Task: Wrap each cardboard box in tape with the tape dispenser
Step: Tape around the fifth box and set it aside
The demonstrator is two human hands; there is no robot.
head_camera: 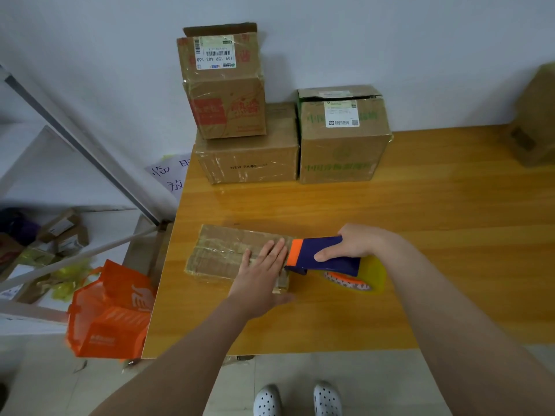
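Note:
A flat cardboard box [222,255] with clear tape across its top lies near the table's left front. My left hand [264,271] presses flat on the box's right end, fingers straight. My right hand [354,243] grips the blue and orange tape dispenser [322,255], whose orange nose sits at the box's right edge. The yellowish tape roll [359,276] hangs under the dispenser, just above the table. Three taped boxes stand at the back: a tall one [223,88] stacked on a low wide one [249,157], and a green-printed one [342,139] beside them.
The wooden table [420,235] stretches right, with another brown box [537,121] at its far right corner. Left of the table are an orange bag [108,310], a white metal shelf frame [90,154] and clutter on the floor. A white wall stands behind.

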